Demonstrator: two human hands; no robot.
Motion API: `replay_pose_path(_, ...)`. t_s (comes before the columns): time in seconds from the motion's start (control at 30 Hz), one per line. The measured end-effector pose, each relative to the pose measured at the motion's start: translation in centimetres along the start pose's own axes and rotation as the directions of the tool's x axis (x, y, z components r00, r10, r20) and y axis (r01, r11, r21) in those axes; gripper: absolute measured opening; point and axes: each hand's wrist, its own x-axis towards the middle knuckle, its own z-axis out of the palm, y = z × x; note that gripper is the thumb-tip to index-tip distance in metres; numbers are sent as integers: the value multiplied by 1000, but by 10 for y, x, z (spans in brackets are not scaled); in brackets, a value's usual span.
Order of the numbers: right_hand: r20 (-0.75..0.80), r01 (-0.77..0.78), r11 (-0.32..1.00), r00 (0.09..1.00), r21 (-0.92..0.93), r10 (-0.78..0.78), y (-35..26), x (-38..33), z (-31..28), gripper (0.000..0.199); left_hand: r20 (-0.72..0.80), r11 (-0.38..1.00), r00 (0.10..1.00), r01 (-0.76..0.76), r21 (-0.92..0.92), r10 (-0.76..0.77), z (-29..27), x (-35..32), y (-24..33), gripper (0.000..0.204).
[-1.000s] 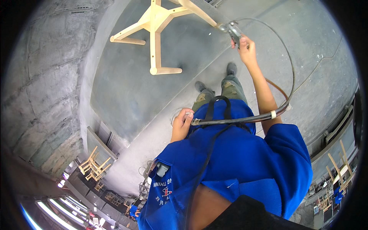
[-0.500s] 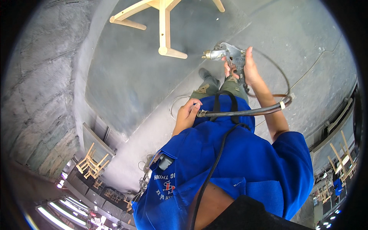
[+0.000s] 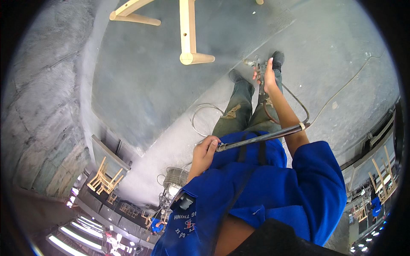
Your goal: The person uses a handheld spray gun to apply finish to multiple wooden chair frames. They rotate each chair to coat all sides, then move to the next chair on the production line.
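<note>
- At upper centre: right hand [image 3: 270, 77], fingers wrapped about the grip of a spray gun [image 3: 251, 62], some of them bent round its front.
- Spray gun: metal, nozzle toward the left, level with the end of a wooden frame's leg and apart from it; faint pale haze between.
- Before the waist: left hand [image 3: 204, 154], fingers curled closely on the end of a dark hose [image 3: 260, 140], beside a metal clamp.
- Hose: slants across the lap to a pale band [image 3: 302, 126] near the right forearm; thinner lines curve up from there toward the gun.
- Wooden frame [image 3: 188, 32]: pale, round-ended legs, at the top, cut by the picture's edge, above a dark grey panel [image 3: 141, 106].
- Below the gun: torn green trousers [image 3: 234, 104] and dark shoes [image 3: 278, 59].
- Nearer: blue shirt [image 3: 256, 183].
- Left of the left hand, lower: metal equipment [image 3: 174, 176], partly hidden by the shirt.
- Lower left: wooden chairs [image 3: 101, 181]; beyond them, a co-worker in blue [image 3: 157, 226], small.
- Far left: grey wall [image 3: 47, 106].
</note>
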Motion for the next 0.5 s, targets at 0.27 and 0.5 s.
replay_pose_path(0.27, -62, 92, 987, 993, -133, -101, 12, 84, 45, 87, -94, 1000, 995, -19, -4, 19, 4, 12, -20, 25)
replay_pose_path(0.5, 241, 112, 967, 956, 228, -168, -39, 112, 185, 94, -230, 997, 970, -69, 41, 77, -9, 13, -11, 20)
